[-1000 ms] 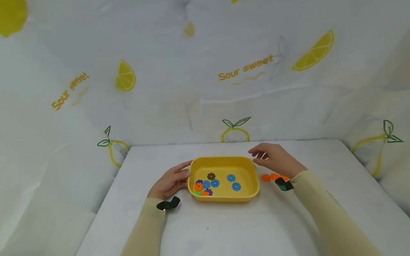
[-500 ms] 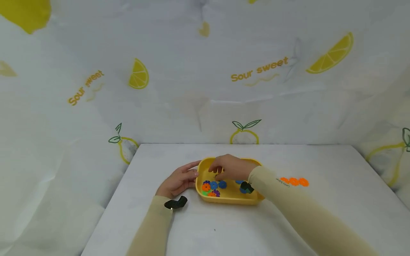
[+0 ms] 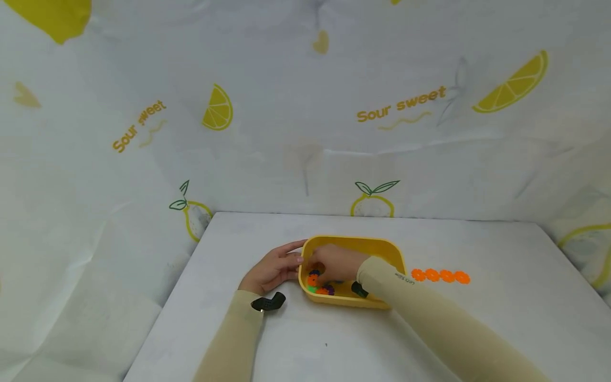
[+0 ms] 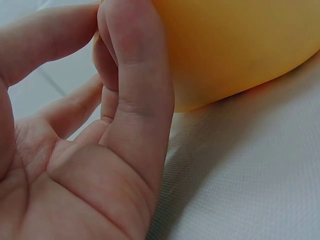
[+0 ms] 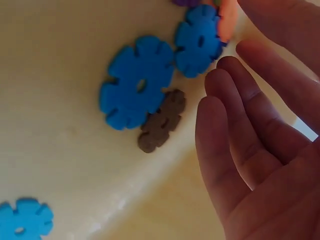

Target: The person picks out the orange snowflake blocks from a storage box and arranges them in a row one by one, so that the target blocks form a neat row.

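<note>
A yellow plastic tray (image 3: 343, 301) holds several notched, flower-shaped plastic discs. At its left end, my left hand (image 3: 272, 268) grips the wall, thumb at the rim. My right hand (image 3: 336, 261) reaches down inside the tray's left part, fingers bent and apart, nothing seen between them. In the right wrist view, its fingertips hover right by an orange disc (image 5: 229, 20) and a blue disc (image 5: 197, 42). A larger-looking blue disc (image 5: 135, 82) overlaps a brown disc (image 5: 164, 121) close by. Green and purple discs (image 3: 330, 289) lie in the tray's near left corner.
Right of the tray, several orange discs (image 3: 447, 275) lie in a row on the white table (image 3: 305, 345). My right sleeve (image 3: 429, 307) crosses the tray's near right corner. A white lemon-print sheet (image 3: 286, 132) hangs behind the table.
My right hand has come from beyond the tray's right end, over it, and down among the discs at the left. The left hand stays at the tray. The head view has swung rightward to leftward objects shifting right.
</note>
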`<state>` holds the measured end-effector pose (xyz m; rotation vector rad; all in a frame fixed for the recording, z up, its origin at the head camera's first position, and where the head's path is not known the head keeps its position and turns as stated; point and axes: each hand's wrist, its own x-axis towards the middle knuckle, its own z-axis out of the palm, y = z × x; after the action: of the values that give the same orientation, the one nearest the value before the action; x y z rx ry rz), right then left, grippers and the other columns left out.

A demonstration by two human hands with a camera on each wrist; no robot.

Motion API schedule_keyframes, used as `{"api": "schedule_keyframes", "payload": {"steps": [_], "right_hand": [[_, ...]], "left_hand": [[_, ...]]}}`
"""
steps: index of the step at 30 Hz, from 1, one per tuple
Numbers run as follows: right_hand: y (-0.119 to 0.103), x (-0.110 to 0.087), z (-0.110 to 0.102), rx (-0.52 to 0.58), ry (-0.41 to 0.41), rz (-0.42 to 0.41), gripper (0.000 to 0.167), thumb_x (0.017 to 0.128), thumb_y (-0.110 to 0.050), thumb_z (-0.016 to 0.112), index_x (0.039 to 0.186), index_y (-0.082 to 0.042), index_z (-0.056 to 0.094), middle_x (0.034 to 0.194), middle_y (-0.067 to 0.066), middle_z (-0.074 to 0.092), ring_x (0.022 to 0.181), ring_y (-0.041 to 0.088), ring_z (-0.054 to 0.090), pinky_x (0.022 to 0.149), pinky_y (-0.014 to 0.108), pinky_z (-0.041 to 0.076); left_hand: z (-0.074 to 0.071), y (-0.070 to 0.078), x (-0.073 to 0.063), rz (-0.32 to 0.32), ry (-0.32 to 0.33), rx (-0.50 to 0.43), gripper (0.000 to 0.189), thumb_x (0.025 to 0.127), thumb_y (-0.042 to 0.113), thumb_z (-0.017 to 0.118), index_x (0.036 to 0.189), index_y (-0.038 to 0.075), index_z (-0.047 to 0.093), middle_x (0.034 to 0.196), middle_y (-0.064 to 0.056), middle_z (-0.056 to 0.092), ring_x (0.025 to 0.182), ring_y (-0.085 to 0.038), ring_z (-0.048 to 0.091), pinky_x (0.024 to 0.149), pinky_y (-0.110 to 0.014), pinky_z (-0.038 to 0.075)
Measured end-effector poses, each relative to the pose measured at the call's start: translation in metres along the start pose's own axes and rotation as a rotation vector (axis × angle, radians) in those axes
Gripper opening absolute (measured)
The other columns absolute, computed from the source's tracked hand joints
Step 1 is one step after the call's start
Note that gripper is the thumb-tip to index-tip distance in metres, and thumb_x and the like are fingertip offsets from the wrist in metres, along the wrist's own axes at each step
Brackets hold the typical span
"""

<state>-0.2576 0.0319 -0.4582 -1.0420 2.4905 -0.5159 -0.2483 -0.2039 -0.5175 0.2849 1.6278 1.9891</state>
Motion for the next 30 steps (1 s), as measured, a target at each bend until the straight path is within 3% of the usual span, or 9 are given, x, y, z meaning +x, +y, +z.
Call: {"api": "schedule_keyframes", "payload": {"steps": [19,30], "right_hand": [[-0.0049,0.0051,0.0059,-0.104,0.009,0.017,0.030,0.093,-0.032,0.088,0.118,-0.016,0.082,0.106,-0.009,0.068,0.096,0.010,0.058,0.101,0.031,0.056],[-0.0055,0.0077,0.0070,-0.080,0.015,0.032,0.035,0.092,-0.032,0.089,0.122,-0.017,0.080,0.114,-0.008,0.070,0.101,0.009,0.060,0.107,0.033,0.057]], "left_hand": [[-0.0017,-0.0017,0.0009,-0.001,-0.006,-0.024,0.059,0.111,0.009,0.059,0.167,0.019,0.043,0.128,-0.004,0.073,0.101,-0.016,0.075,0.091,-0.032,0.065],[0.0005,0.0006,0.0006,-0.016,0.011,-0.034,0.058,0.110,0.010,0.061,0.165,0.019,0.045,0.145,-0.011,0.066,0.110,-0.019,0.074,0.095,-0.035,0.065]]}}
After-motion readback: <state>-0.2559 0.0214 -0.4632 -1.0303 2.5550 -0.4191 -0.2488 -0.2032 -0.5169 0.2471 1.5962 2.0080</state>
